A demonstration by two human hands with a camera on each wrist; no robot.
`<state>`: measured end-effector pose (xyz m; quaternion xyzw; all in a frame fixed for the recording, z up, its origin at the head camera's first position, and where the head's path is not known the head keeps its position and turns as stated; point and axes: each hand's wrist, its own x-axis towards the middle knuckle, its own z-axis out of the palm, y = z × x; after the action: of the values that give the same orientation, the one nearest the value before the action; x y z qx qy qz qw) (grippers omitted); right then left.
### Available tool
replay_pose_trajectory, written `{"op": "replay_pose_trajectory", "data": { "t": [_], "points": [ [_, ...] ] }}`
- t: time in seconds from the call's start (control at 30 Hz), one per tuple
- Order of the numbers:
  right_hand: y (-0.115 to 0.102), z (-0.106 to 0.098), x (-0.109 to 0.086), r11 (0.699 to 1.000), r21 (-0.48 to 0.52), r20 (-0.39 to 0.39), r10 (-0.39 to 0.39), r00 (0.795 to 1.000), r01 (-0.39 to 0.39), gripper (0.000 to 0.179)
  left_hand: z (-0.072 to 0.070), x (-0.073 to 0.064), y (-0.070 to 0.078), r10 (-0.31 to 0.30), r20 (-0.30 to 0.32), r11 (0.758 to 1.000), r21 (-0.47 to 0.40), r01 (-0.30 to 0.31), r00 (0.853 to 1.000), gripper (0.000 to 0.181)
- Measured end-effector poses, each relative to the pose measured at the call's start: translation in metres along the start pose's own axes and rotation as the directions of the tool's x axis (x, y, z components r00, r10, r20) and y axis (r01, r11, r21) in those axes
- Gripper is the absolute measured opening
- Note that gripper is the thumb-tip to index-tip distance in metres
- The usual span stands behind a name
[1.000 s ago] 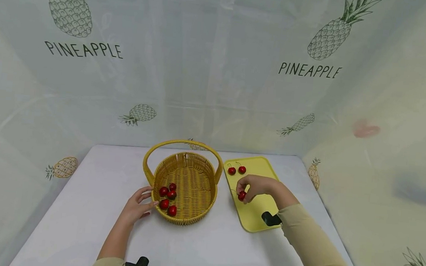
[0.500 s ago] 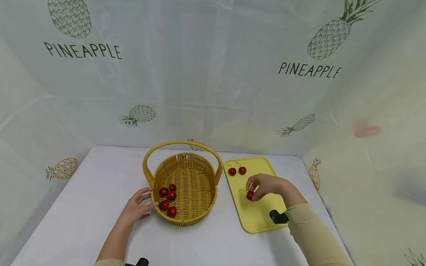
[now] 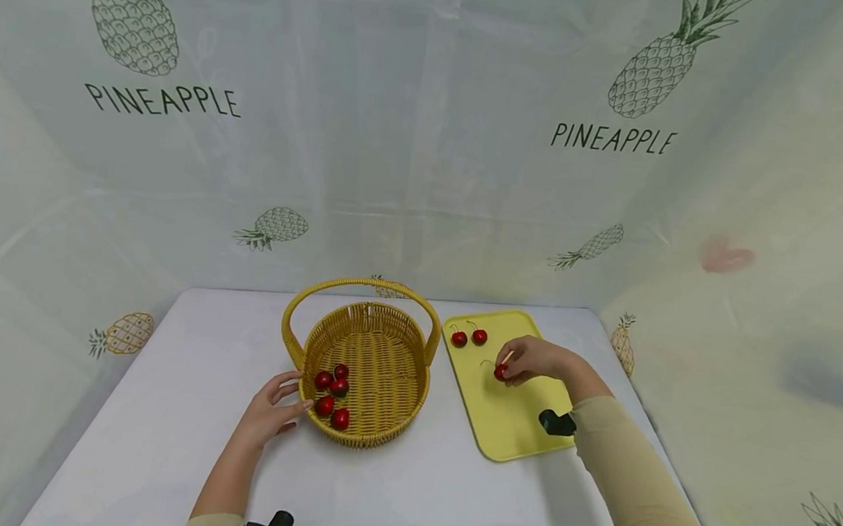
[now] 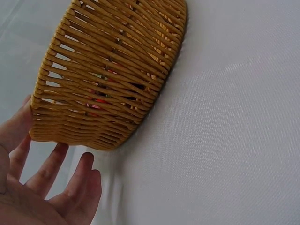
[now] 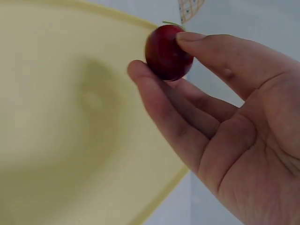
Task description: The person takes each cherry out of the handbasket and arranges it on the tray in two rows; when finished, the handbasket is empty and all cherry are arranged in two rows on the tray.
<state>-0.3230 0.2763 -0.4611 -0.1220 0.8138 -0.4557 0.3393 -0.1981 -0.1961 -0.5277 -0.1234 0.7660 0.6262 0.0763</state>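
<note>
1. Pinching one cherry (image 5: 168, 52), the right hand (image 3: 536, 361) hovers over the yellow tray (image 3: 505, 422), which lies to the right of the basket (image 3: 386, 359). Its grip is pressed in on the fruit, thumb on one side and fingers around the other; a thin stem shows beyond it.
2. Compared with a second ago, the right hand and its cherry have moved farther right of the basket and now sit a little higher in the head view.
3. At the basket's left near side is the left hand (image 3: 270, 410), its thumb on the rim and fingers touching the outer weave. That grip is spread, two of its fingers standing clear of the weave; its place matches the earlier frame.
4. Inside the basket, along its left side, five cherries (image 3: 324, 405) lie grouped as they did before.
5. Right of the basket, at the far end of the tray, two cherries (image 3: 479, 336) with stems lie near each other, unmoved.
6. The basket, its handle (image 3: 434, 338) arching from left to right, stands on the white tabletop (image 3: 403, 501); behind it hangs a sheet (image 3: 416, 147) printed with pineapples.
</note>
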Motion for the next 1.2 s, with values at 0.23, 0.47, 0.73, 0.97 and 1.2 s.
{"op": "replay_pose_trajectory", "data": {
  "t": [0.23,0.47,0.73,0.97,1.2],
  "points": [
    [0.008,-0.007,0.007,0.998,0.044,-0.089,-0.040,0.995,0.044,0.021,-0.001,-0.001,0.001,-0.003,0.002,1.000,-0.008,0.003,1.000,0.058],
    [0.013,-0.011,0.018,0.994,0.073,-0.178,-0.068,0.982,0.083,0.026,-0.003,-0.001,0.001,0.005,-0.004,1.000,-0.004,-0.005,1.000,0.060],
    [0.021,-0.010,0.030,0.993,0.054,-0.312,-0.082,0.946,0.104,0.026,-0.001,-0.003,0.000,0.008,-0.004,1.000,-0.010,-0.008,1.000,0.058],
    [0.022,-0.007,0.041,0.996,0.001,-0.414,-0.079,0.907,0.088,0.031,0.000,0.000,-0.002,0.010,-0.003,1.000,-0.024,-0.010,1.000,0.059],
    [0.025,-0.005,0.051,0.999,-0.014,-0.500,-0.032,0.865,0.029,0.033,-0.001,0.002,-0.003,0.006,-0.011,1.000,-0.030,-0.007,1.000,0.057]
  ]
}}
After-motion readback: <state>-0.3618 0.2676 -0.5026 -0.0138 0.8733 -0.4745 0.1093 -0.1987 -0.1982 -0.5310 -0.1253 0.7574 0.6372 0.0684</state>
